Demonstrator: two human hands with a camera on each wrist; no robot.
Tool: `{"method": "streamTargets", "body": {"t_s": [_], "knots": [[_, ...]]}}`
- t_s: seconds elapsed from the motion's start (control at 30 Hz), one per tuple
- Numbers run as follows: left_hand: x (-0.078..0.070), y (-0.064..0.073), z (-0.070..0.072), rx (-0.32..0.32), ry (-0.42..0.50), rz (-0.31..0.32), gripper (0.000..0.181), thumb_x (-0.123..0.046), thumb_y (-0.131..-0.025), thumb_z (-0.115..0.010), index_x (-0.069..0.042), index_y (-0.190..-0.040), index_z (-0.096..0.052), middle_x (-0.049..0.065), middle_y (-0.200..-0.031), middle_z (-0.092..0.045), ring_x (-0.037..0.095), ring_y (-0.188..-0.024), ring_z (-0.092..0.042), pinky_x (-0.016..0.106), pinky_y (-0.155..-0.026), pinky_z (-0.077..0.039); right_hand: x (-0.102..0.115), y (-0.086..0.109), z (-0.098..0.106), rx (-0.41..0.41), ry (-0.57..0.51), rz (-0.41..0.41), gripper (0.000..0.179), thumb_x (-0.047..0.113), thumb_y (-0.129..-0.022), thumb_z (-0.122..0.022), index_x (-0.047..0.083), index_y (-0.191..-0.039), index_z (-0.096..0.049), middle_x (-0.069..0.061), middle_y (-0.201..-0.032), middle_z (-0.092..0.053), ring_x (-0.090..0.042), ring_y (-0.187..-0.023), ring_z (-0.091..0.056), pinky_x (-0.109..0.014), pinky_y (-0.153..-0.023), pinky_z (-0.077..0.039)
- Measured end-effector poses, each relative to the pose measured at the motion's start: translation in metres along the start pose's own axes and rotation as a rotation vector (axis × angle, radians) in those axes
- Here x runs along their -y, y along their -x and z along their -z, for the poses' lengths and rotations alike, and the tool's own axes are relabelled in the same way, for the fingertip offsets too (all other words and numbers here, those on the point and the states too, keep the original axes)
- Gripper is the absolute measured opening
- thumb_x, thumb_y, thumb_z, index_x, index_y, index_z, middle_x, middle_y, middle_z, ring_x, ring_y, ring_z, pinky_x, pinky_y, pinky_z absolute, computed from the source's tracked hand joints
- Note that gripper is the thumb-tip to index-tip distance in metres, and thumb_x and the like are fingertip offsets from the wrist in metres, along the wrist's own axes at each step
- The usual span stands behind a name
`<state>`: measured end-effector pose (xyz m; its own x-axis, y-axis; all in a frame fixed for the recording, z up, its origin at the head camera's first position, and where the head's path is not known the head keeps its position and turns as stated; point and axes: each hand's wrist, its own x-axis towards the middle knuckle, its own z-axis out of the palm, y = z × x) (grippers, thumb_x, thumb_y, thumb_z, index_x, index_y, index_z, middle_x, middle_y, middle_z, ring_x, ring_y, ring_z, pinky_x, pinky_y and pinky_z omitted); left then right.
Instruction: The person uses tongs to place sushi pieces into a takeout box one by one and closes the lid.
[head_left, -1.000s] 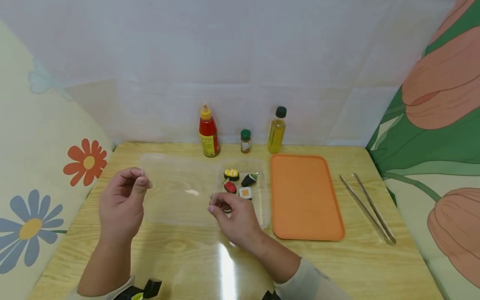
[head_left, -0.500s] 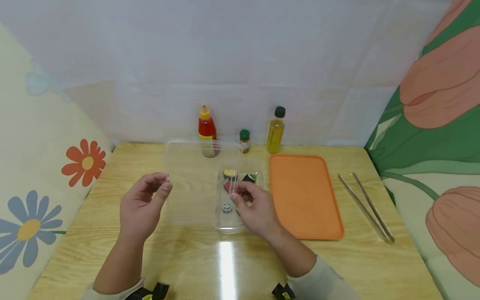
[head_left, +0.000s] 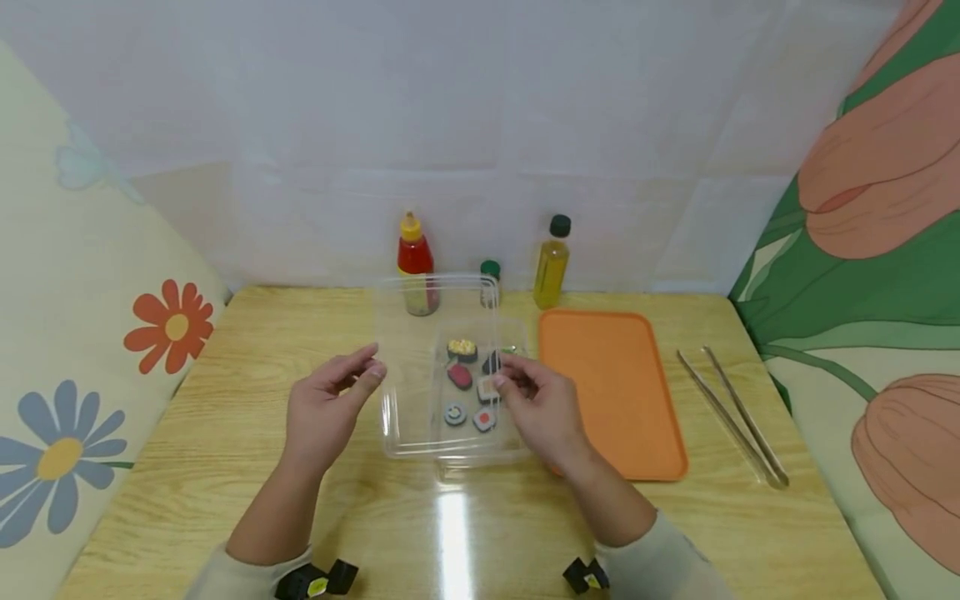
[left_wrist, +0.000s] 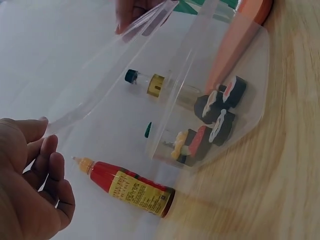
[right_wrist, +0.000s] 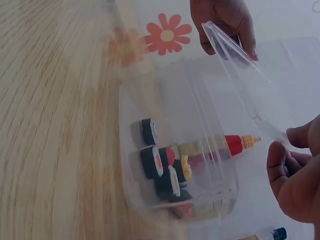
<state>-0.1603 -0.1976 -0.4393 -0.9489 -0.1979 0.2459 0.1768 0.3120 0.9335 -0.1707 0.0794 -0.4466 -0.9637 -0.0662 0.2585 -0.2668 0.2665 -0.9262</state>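
A clear plastic lid [head_left: 405,333] hangs above a clear plastic box [head_left: 480,460], slightly left of it in the head view. My left hand [head_left: 330,408] pinches the lid's left edge between thumb and fingers. At the opposite edge, my right hand [head_left: 543,412] pinches it the same way. Inside the box lie several sushi pieces, among them a roll with a red centre [head_left: 484,419] and one with a yellow top [head_left: 462,350]. Both wrist views show a gap between the lid [right_wrist: 240,75] and the box [left_wrist: 260,75].
Behind the box stand a red sauce bottle [head_left: 417,267], a small green-capped jar [head_left: 490,283] and an oil bottle [head_left: 552,262]. An orange tray [head_left: 611,396] lies right of the box. Metal tongs [head_left: 735,417] rest farther right.
Both hands have carried the lid rightward from the left of the box to over it. The box and sushi pieces have stayed in place.
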Motion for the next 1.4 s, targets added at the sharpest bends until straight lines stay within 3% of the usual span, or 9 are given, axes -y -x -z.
{"method": "streamTargets", "body": {"t_s": [0.13,0.23,0.57,0.73,0.87,1.03,1.27,1.4], "knots": [[0.002,-0.003,-0.008,0.039,0.025,0.115,0.035,-0.022,-0.095,-0.079,-0.011,-0.128,-0.075,-0.011,-0.1,-0.075,0.007,-0.094,-0.066,0.015,-0.078,-0.053,-0.005,-0.002,0.006,-0.01,-0.006,-0.082,0.031,0.009,-0.094,-0.076,-0.002,-0.124,-0.073,-0.009,-0.097,-0.075,-0.017,-0.082,-0.069,-0.025,-0.071,-0.059],[0.004,-0.007,-0.015,0.063,0.028,0.164,0.039,-0.029,-0.095,-0.079,-0.014,-0.131,-0.074,-0.01,-0.101,-0.075,0.008,-0.095,-0.066,0.017,-0.078,-0.054,-0.009,-0.004,0.01,-0.014,-0.015,-0.125,0.035,0.009,-0.095,-0.076,-0.003,-0.127,-0.071,-0.01,-0.098,-0.075,-0.018,-0.081,-0.07,-0.025,-0.069,-0.059],[0.021,-0.017,-0.036,0.113,0.012,0.223,0.044,-0.032,-0.093,-0.081,-0.014,-0.132,-0.073,-0.001,-0.105,-0.078,0.005,-0.097,-0.067,0.017,-0.08,-0.054,-0.025,-0.008,0.021,-0.037,0.013,-0.169,0.03,0.011,-0.093,-0.079,0.001,-0.121,-0.076,-0.011,-0.096,-0.078,-0.014,-0.076,-0.071,-0.025,-0.063,-0.059],[0.029,-0.018,-0.043,0.128,0.036,0.252,0.045,-0.034,-0.092,-0.082,-0.014,-0.132,-0.073,0.007,-0.118,-0.076,0.011,-0.11,-0.069,0.019,-0.086,-0.055,-0.032,-0.008,0.026,-0.027,0.077,-0.174,0.028,0.015,-0.094,-0.079,0.002,-0.118,-0.078,-0.008,-0.093,-0.078,-0.012,-0.071,-0.07,-0.026,-0.061,-0.058],[0.032,-0.018,-0.048,0.142,0.013,0.278,0.046,-0.037,-0.091,-0.082,-0.015,-0.131,-0.074,0.006,-0.129,-0.071,0.016,-0.125,-0.064,0.027,-0.098,-0.053,-0.035,-0.009,0.028,-0.018,0.119,-0.195,0.028,0.019,-0.094,-0.079,0.004,-0.117,-0.079,-0.006,-0.091,-0.078,-0.012,-0.069,-0.069,-0.025,-0.061,-0.057],[0.038,-0.019,-0.053,0.16,-0.019,0.267,0.044,-0.036,-0.091,-0.082,-0.013,-0.128,-0.075,0.006,-0.13,-0.07,0.02,-0.128,-0.062,0.038,-0.106,-0.049,-0.04,-0.011,0.031,0.01,0.167,-0.227,0.03,0.021,-0.094,-0.079,0.003,-0.117,-0.079,-0.007,-0.093,-0.079,-0.011,-0.07,-0.069,-0.025,-0.061,-0.056],[0.042,-0.022,-0.056,0.202,-0.013,0.313,0.047,-0.041,-0.09,-0.082,-0.014,-0.128,-0.075,0.005,-0.131,-0.07,0.021,-0.129,-0.061,0.039,-0.108,-0.048,-0.043,-0.013,0.034,0.042,0.229,-0.249,0.031,0.026,-0.094,-0.079,0.004,-0.115,-0.08,-0.004,-0.087,-0.078,-0.01,-0.065,-0.069,-0.026,-0.06,-0.055],[0.044,-0.021,-0.056,0.221,-0.021,0.323,0.048,-0.042,-0.091,-0.081,-0.013,-0.129,-0.074,0.007,-0.133,-0.069,0.023,-0.13,-0.06,0.041,-0.108,-0.047,-0.045,-0.013,0.036,0.066,0.241,-0.246,0.029,0.026,-0.094,-0.079,0.005,-0.114,-0.081,-0.001,-0.074,-0.075,-0.01,-0.063,-0.067,-0.026,-0.059,-0.054]]}}
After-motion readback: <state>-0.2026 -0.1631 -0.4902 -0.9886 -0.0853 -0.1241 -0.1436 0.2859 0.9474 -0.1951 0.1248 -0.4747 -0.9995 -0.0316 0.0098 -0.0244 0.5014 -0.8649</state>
